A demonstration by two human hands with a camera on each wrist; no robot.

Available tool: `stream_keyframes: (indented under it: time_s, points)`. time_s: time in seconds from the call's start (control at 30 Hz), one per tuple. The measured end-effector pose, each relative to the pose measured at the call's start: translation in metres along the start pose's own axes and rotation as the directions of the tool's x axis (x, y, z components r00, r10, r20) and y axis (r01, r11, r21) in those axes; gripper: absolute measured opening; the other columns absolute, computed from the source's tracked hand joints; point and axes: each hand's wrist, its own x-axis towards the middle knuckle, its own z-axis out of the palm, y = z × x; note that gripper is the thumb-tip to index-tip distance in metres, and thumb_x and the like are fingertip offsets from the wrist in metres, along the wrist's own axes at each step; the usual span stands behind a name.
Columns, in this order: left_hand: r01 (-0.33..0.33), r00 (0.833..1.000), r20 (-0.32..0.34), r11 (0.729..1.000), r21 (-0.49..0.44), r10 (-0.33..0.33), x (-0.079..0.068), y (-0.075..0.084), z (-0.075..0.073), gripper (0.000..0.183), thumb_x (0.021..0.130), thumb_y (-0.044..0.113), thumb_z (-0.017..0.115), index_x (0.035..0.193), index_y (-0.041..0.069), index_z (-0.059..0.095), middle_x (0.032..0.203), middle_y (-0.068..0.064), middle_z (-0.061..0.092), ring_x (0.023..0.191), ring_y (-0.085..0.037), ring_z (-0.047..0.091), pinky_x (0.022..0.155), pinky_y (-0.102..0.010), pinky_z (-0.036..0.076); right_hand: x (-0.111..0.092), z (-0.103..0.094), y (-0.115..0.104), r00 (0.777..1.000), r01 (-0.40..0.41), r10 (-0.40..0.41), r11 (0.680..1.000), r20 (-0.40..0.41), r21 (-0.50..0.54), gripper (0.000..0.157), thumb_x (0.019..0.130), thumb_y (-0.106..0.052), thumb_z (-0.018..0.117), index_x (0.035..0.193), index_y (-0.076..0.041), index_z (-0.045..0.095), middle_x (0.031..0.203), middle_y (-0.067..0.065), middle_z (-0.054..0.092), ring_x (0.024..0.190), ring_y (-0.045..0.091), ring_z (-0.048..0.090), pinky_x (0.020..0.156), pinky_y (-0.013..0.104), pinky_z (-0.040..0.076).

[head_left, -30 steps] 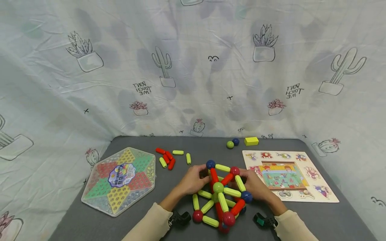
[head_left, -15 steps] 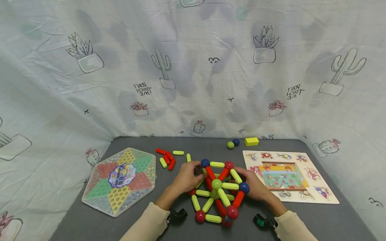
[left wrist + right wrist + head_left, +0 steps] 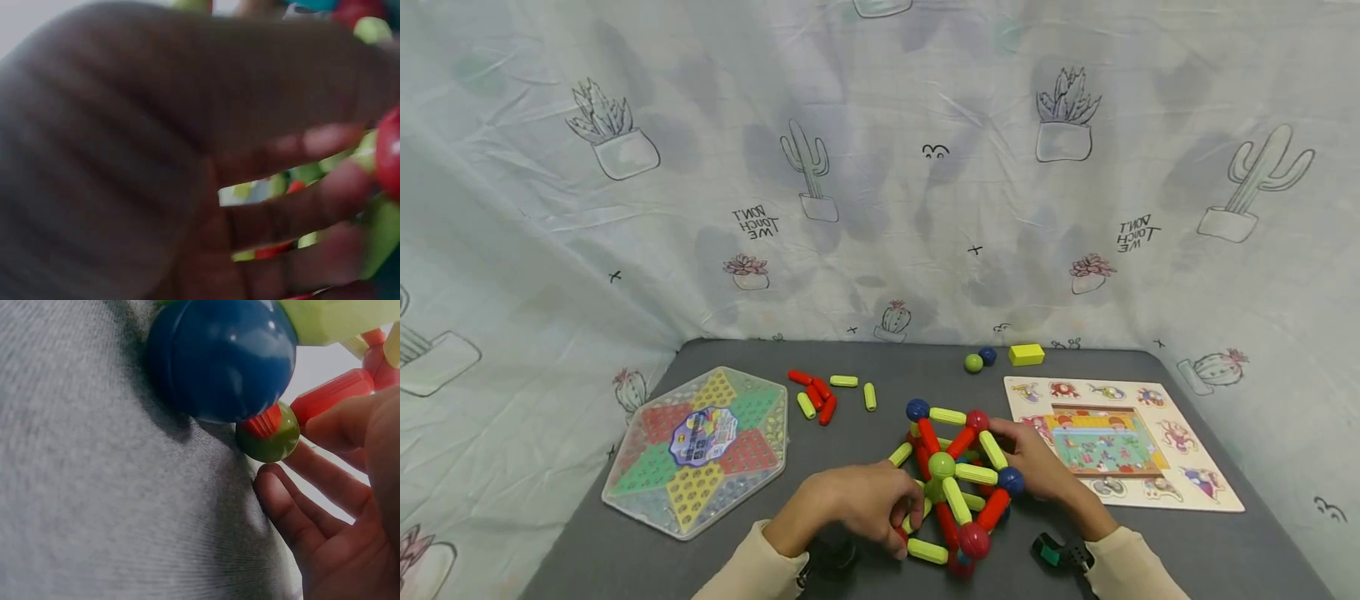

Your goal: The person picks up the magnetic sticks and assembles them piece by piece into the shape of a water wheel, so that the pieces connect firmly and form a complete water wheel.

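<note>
A magnetic rod-and-ball structure [image 3: 942,465] of lime and red rods with red, blue and green balls stands on the grey table in the head view. My left hand [image 3: 867,502] is at its front left corner, thumb and fingers curled round a red ball [image 3: 390,153], which they partly hide in the head view. On the far right side, my right hand [image 3: 1036,460] holds the structure. In the right wrist view, its thumb meets a red rod [image 3: 334,394] beside a green ball [image 3: 275,442], with the fingers below. A blue ball [image 3: 222,359] is close to that camera.
Loose red and lime rods [image 3: 817,393] lie at the back left. A hexagonal Chinese checkers board [image 3: 752,496] is at left, a wooden puzzle board [image 3: 1213,492] at right. Two loose balls [image 3: 973,362] and a yellow block [image 3: 1026,355] sit at the back.
My left hand has left the structure's back left side and come toward me to the front left red ball. The structure shifted left, then slightly back. My right hand stays at the right side.
</note>
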Motion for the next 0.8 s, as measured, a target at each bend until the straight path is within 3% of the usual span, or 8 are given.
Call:
stream_keyframes:
  time_s: [0.17,0.3,0.37,0.43,0.53,0.6,0.7,0.8]
  points:
    - [0.093,0.993,-0.090,0.985,0.143,-0.081,0.002,0.006,0.011,0.031,0.084,0.016,0.097,0.090,0.021,0.066,0.073,0.014,0.057,0.063,0.000,0.053,0.061,-0.018,0.045,0.000,-0.003,-0.001,0.997,-0.079,0.079,0.996,-0.013,-0.034,0.028,0.112,-0.007,0.060,0.135,-0.003,0.073,0.106,0.004,0.075,0.091,0.006,0.064,0.084,0.023,0.056]
    - [0.145,0.977,-0.183,0.969,0.199,-0.109,-0.003,0.001,0.006,0.028,0.086,0.008,0.091,0.091,0.021,0.067,0.079,0.011,0.059,0.067,-0.003,0.051,0.062,-0.021,0.045,0.001,-0.005,-0.001,0.995,-0.093,0.088,0.991,-0.055,-0.092,0.021,0.111,-0.008,0.061,0.123,-0.011,0.078,0.091,-0.004,0.069,0.079,0.005,0.060,0.071,0.024,0.052]
    - [0.169,0.959,-0.265,0.951,0.260,-0.098,-0.005,-0.005,0.001,0.025,0.088,0.005,0.087,0.092,0.020,0.068,0.084,0.008,0.059,0.071,-0.006,0.051,0.064,-0.024,0.046,0.001,-0.006,-0.001,0.994,-0.088,0.080,0.990,-0.079,-0.107,0.018,0.108,-0.006,0.064,0.117,-0.014,0.078,0.084,-0.005,0.067,0.073,0.004,0.058,0.065,0.024,0.050]
    - [0.204,0.925,-0.372,0.923,0.325,-0.073,-0.008,-0.013,-0.001,0.023,0.090,0.002,0.084,0.093,0.018,0.067,0.088,0.006,0.057,0.075,-0.009,0.050,0.066,-0.026,0.046,0.002,-0.006,-0.001,0.993,-0.093,0.084,0.990,-0.086,-0.107,0.019,0.105,-0.002,0.066,0.114,-0.014,0.078,0.081,-0.005,0.067,0.069,0.004,0.058,0.062,0.024,0.050]
    - [0.230,0.892,-0.445,0.923,0.310,-0.073,-0.014,-0.022,-0.005,0.020,0.092,0.003,0.082,0.095,0.016,0.067,0.092,0.004,0.058,0.079,-0.011,0.050,0.068,-0.028,0.046,0.002,-0.004,-0.002,0.989,-0.121,0.110,0.987,-0.096,-0.110,0.024,0.101,0.003,0.067,0.118,-0.011,0.078,0.091,0.000,0.074,0.076,0.006,0.064,0.067,0.025,0.056]
    - [0.215,0.913,-0.394,0.948,0.235,-0.109,-0.020,-0.023,-0.008,0.021,0.091,0.005,0.085,0.097,0.016,0.067,0.091,0.004,0.061,0.078,-0.010,0.052,0.069,-0.028,0.048,0.004,-0.002,-0.003,0.987,-0.133,0.119,0.981,-0.105,-0.140,0.029,0.100,0.004,0.068,0.125,-0.007,0.077,0.105,0.005,0.079,0.087,0.009,0.071,0.076,0.026,0.060]
    - [0.223,0.955,-0.213,0.974,0.049,-0.208,-0.029,-0.021,-0.012,0.024,0.089,0.017,0.091,0.099,0.018,0.070,0.087,0.007,0.066,0.074,-0.006,0.058,0.069,-0.026,0.050,0.005,0.003,-0.005,0.984,-0.147,0.126,0.974,-0.128,-0.172,0.043,0.097,0.006,0.068,0.139,-0.003,0.071,0.126,0.012,0.079,0.107,0.016,0.074,0.092,0.028,0.062]
    - [0.264,0.955,-0.130,0.964,-0.034,-0.266,-0.029,-0.020,-0.008,0.028,0.088,0.035,0.094,0.090,0.021,0.069,0.078,0.010,0.065,0.067,-0.005,0.058,0.063,-0.025,0.049,0.005,0.005,-0.005,0.985,-0.143,0.124,0.975,-0.118,-0.167,0.055,0.095,0.009,0.065,0.149,-0.001,0.063,0.137,0.015,0.075,0.121,0.021,0.071,0.102,0.031,0.059]
